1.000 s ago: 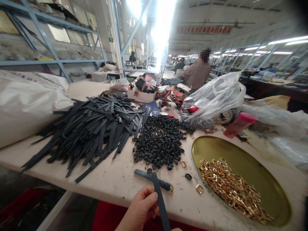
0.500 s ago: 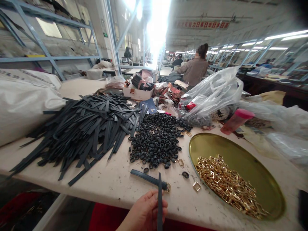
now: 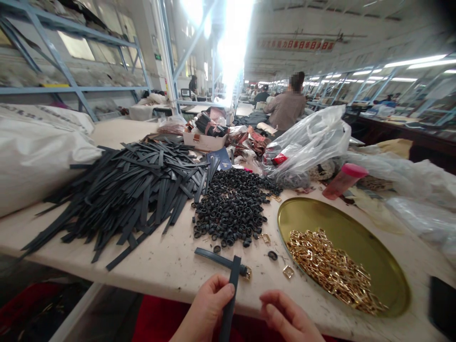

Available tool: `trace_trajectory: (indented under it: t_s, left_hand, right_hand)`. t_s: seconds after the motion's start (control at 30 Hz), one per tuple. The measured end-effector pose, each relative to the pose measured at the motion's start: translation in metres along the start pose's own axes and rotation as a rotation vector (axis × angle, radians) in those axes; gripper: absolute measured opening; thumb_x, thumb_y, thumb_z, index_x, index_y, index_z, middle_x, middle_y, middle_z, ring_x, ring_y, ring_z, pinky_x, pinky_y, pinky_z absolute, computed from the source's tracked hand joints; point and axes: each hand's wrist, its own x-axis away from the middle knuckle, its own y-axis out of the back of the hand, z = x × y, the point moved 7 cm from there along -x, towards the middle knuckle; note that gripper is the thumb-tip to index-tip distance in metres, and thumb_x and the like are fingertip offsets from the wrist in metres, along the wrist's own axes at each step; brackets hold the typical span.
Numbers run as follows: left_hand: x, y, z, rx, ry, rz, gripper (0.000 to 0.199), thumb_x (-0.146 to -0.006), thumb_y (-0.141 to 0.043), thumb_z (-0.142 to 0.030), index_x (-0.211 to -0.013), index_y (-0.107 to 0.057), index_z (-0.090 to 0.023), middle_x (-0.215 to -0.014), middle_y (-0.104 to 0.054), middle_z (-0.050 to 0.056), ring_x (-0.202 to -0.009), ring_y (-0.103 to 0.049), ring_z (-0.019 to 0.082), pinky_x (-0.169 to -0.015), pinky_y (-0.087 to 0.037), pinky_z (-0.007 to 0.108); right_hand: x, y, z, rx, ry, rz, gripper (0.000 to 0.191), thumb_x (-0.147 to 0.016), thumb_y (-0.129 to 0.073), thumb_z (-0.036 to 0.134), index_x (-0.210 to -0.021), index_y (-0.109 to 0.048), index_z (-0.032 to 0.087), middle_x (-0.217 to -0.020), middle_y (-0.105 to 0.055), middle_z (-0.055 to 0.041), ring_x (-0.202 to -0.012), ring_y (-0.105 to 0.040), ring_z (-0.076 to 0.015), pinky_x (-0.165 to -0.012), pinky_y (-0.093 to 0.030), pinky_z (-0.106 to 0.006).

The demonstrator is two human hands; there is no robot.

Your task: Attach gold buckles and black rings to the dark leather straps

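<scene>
while the left hand (image 3: 210, 306) pinches a dark strip (image 3: 228, 317), the right hand (image 3: 287, 316) hangs half open

where i'm standing, you can see the left hand's grip closed on the strip, thumb over its flat face and fingers curled behind, at the front edge of the bench (image 3: 171, 266). the strip points upward at a slant, its top end crossing in front of a buckled strap (image 3: 213, 257) on the bench; i can't tell whether the two touch. the right hand's grip is loosely curled, nothing in it that i can see, just beside the strip.

past the hands there's a heap of black loops (image 3: 228, 209), with a big pile of dark strips (image 3: 131, 190) to the left, next to a white sack (image 3: 35, 161). a lone loop (image 3: 272, 255) and a loose buckle (image 3: 288, 271) lie between the heap and an oval tray (image 3: 356, 237), which holds plenty of gold buckles (image 3: 331, 270). a pink-lidded jar (image 3: 344, 182) is behind the tray, near a clear plastic bag (image 3: 313, 135). farther back is a person in a brown top (image 3: 287, 111).
</scene>
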Motion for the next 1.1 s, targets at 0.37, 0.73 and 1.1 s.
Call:
trace_trajectory:
  t_s: [0.37,0.73,1.1]
  left_hand:
    - [0.009,0.007,-0.001,-0.003,0.015,-0.018,0.019,-0.065,-0.058,-0.027,-0.062,-0.041,-0.02,-0.043,-0.041,-0.009,-0.039,-0.035,0.005,-0.041,-0.024,0.016]
    - [0.002,0.0,-0.008,-0.018,0.057,0.04,0.019,-0.064,-0.058,-0.027,-0.062,-0.041,-0.02,-0.043,-0.044,-0.008,-0.039,-0.036,0.005,-0.041,-0.023,0.016]
    - [-0.006,-0.009,0.001,-0.058,0.169,0.096,0.012,-0.059,-0.052,-0.025,-0.061,-0.041,-0.021,-0.04,-0.041,-0.009,-0.036,-0.034,0.006,-0.037,-0.021,0.017]
  right_hand:
    - [-0.01,0.067,0.048,0.767,0.269,-0.354,0.028,-0.077,-0.05,0.041,-0.095,-0.058,0.021,-0.087,-0.066,-0.0066,-0.079,-0.06,-0.0229,-0.07,-0.044,-0.033]
    - [-0.062,0.044,0.075,1.424,0.356,-0.328,0.021,-0.078,-0.046,0.017,-0.096,-0.058,0.018,-0.092,-0.061,-0.0101,-0.083,-0.059,-0.0235,-0.07,-0.042,-0.031]
    - [-0.06,0.024,0.061,0.727,0.268,-0.163,0.003,-0.069,-0.055,0.019,-0.067,-0.052,0.02,-0.063,-0.052,0.0021,-0.058,-0.048,-0.0139,-0.054,-0.037,-0.025]
